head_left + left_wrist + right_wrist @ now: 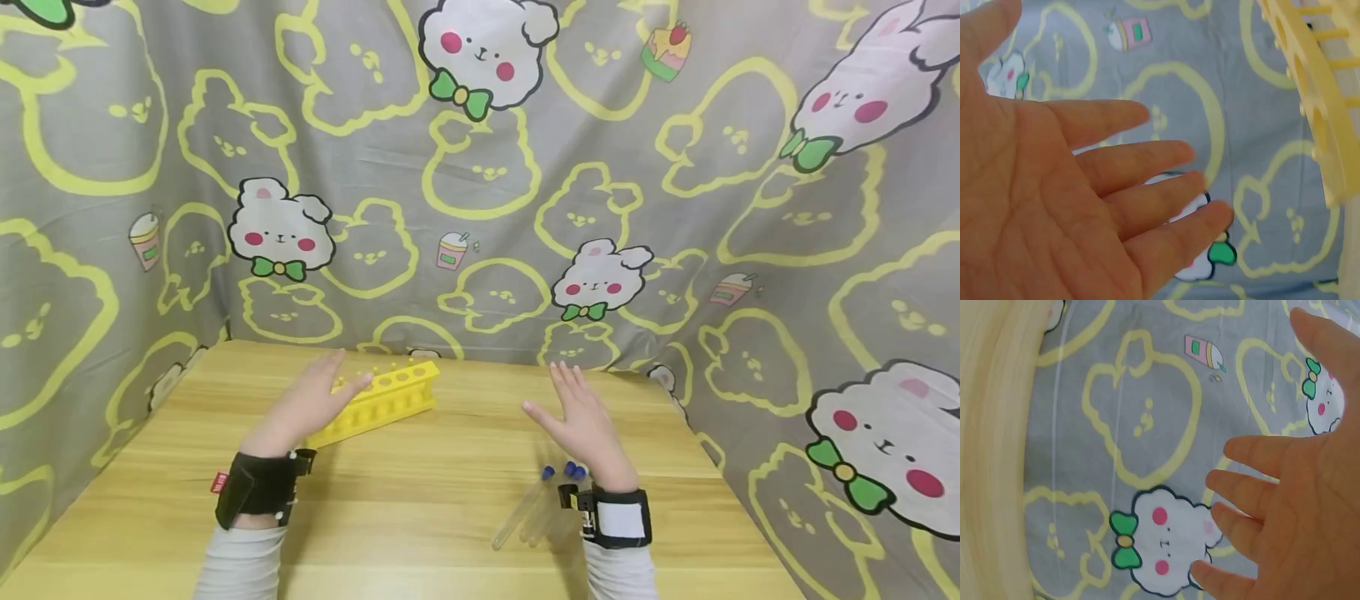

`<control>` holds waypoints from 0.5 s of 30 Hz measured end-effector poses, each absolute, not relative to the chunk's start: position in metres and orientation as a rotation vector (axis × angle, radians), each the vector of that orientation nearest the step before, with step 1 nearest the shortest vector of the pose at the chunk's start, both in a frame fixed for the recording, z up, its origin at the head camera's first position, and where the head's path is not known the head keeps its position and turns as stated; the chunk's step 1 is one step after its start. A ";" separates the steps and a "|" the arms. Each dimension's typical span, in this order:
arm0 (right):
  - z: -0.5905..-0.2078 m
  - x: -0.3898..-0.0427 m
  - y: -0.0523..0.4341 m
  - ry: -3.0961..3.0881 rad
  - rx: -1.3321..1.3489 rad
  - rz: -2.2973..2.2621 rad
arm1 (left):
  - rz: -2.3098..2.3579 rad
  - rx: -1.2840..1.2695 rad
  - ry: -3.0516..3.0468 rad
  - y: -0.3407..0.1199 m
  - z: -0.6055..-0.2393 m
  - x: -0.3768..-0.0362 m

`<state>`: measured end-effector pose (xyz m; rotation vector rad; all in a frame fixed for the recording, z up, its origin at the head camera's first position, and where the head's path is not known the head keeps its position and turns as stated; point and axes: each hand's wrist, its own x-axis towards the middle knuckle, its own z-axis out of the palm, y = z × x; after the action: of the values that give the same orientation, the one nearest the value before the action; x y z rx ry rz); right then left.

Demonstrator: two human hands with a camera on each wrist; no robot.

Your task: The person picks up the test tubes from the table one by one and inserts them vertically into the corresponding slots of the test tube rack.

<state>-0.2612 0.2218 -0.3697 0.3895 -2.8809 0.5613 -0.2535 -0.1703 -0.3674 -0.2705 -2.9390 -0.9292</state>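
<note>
So far nothing is being gripped: both hands are hovering over the pale wooden desk (420,500) with fingers straight and spread, palms down, holding nothing. The left hand (311,404) is hanging just over the near end of the yellow plastic test-tube rack (386,397), which is lying on the desk in front of it; from the head view I cannot tell whether the fingertips are actually touching the rack. In the left wrist view the rack (1310,100) is showing its row of round holes to the right of the open palm (1066,206), and every hole in sight is looking empty. The right hand (585,425) is floating well apart from the rack, and just behind its wrist the clear plastic test tubes with blue caps (536,504) are lying side by side on the desk, untouched. The right wrist view is giving only spread fingers (1260,519) against the grey cartoon-print cloth (1141,444) that is hanging behind the desk.

Judging by this, the work is sitting at its very beginning: no tube is standing in the rack, none is being lifted, and all of them are waiting on the desk. Everything, from picking up the first tube to seating it in a hole, appears to be left.
</note>
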 end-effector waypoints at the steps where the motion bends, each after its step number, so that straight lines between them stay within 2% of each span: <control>1: -0.370 -0.263 0.220 -2.870 0.406 0.567 | -0.957 -0.254 -2.951 -0.175 -0.366 -0.253; 11: -0.378 -0.285 0.184 -2.884 0.670 0.806 | -1.046 -0.111 -3.046 -0.213 -0.371 -0.251; 15: -0.384 -0.301 0.163 -2.960 0.758 1.183 | -1.043 -0.073 -3.069 -0.223 -0.376 -0.250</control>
<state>-0.3008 0.1631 -0.3838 0.7582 -2.9602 1.1826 -0.2500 -0.2231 -0.3763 -0.0728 -3.0694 -1.0429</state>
